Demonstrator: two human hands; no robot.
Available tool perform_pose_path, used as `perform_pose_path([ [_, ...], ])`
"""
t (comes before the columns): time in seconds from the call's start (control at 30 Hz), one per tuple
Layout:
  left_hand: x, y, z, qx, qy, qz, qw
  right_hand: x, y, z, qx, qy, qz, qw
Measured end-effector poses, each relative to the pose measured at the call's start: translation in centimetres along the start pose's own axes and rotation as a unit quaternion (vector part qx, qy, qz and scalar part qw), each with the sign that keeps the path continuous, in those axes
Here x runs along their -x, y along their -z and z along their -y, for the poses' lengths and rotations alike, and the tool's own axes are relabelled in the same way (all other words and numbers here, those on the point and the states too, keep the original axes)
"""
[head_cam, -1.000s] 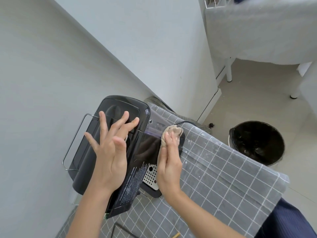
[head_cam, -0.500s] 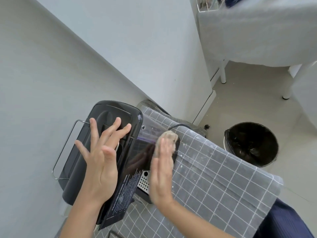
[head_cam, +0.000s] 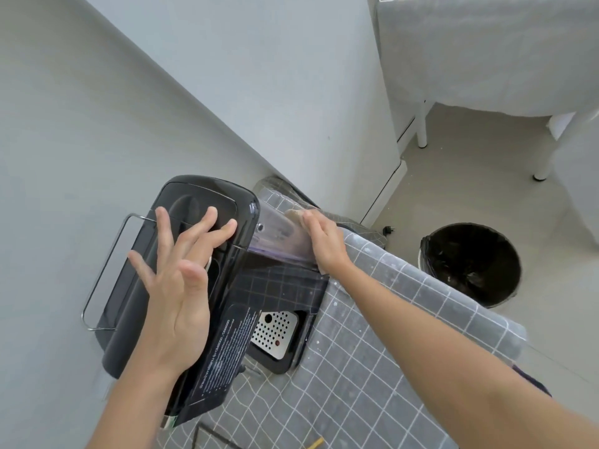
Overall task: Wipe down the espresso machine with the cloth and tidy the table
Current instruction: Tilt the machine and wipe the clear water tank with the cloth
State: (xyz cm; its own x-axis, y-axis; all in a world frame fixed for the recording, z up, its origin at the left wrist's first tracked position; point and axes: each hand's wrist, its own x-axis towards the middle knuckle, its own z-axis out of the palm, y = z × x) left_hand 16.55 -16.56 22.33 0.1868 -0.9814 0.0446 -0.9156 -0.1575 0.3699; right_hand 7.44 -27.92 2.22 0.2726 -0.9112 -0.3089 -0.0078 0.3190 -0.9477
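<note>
A black espresso machine [head_cam: 207, 202] stands against the wall on a table with a grey checked cover [head_cam: 372, 335]. My left hand [head_cam: 181, 280] lies flat on the machine's top, fingers spread, holding nothing. My right hand [head_cam: 324, 241] presses a beige cloth [head_cam: 293, 214] against the clear water tank [head_cam: 275, 234] on the machine's right side. Only a small edge of the cloth shows beyond my fingers. The perforated metal drip tray [head_cam: 274, 332] shows below the machine's glossy side.
A round bin with a black liner [head_cam: 470, 264] stands on the floor right of the table. A white-covered table [head_cam: 486, 53] with white legs is at the back right. A wire rail [head_cam: 107, 270] juts from the machine's left side near the wall.
My right hand with the cloth has slid up and back along the machine's right side onto the clear tank. My left hand stays pressed on the top.
</note>
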Motion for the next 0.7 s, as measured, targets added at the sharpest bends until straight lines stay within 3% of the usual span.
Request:
perform_pose_path([
  [0.13, 1.1, 0.0, -0.8, -0.003, -0.007, 0.011, 1.000, 6.1, -2.2, -4.5, -0.024, -0.002, -0.062, 0.998],
  [0.23, 0.6, 0.3, -1.2, -0.016, 0.003, 0.014, 1.000, 9.8, -4.1, -5.7, -0.056, -0.045, -0.071, 0.995],
  [0.3, 0.9, 0.2, -1.3, -0.024, -0.004, 0.015, 1.000, 11.5, -5.1, -4.7, -0.069, -0.029, -0.068, 0.995],
  [0.43, 0.7, 0.1, -1.1, -0.014, 0.011, 0.017, 1.000, 8.9, -4.1, -2.0, -0.063, 0.053, -0.096, 0.992],
  [0.57, 0.8, 0.2, -1.0, -0.016, 0.006, 0.021, 1.000, 3.6, -1.4, -2.6, -0.051, 0.017, -0.071, 0.996],
  [0.7, 0.8, 0.1, -0.9, -0.015, -0.002, 0.015, 1.000, 7.5, -3.3, -5.9, -0.028, 0.033, -0.081, 0.996],
])
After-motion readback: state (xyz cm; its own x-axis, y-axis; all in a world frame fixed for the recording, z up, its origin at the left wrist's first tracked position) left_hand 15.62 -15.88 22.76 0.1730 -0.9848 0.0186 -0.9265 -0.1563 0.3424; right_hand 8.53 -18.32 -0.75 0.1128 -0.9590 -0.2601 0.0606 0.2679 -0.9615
